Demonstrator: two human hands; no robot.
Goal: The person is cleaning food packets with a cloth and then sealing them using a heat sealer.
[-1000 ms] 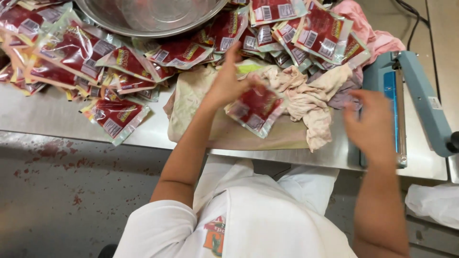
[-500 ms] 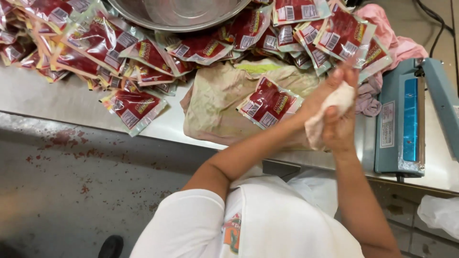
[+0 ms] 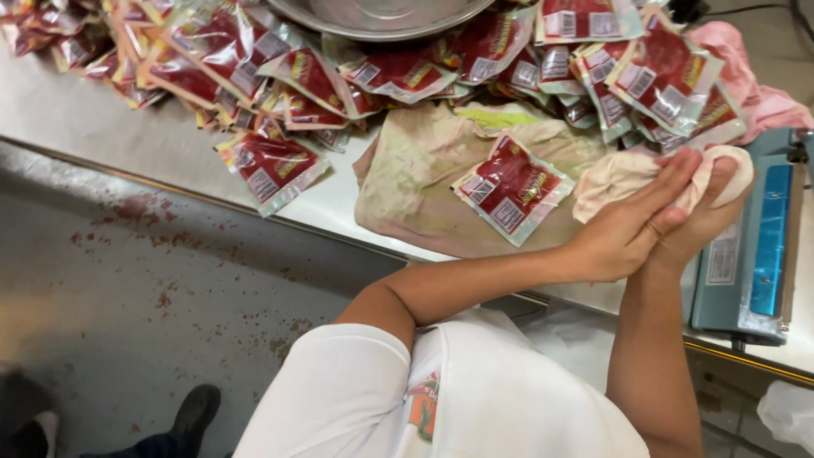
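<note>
My left hand (image 3: 632, 229) and my right hand (image 3: 708, 212) are pressed together at the right, both closed around a bunched, stained pale cloth (image 3: 619, 174). The left arm reaches across my body to it. Just left of the hands, a single sealed packet of red sauce (image 3: 511, 188) lies on a flat stained cloth (image 3: 415, 178) spread on the steel table (image 3: 102, 136).
Several red sauce packets (image 3: 271, 165) are heaped along the back of the table around a large metal bowl (image 3: 381, 13). A blue heat sealer (image 3: 755, 246) stands right of my hands, a pink cloth (image 3: 746, 85) behind it. The grey floor (image 3: 127, 280) carries red spots and another person's shoe (image 3: 191, 416).
My left hand left the packet and my right hand left the sealer. They met at the right and closed on the bunched cloth, which was lifted off the spread cloth.
</note>
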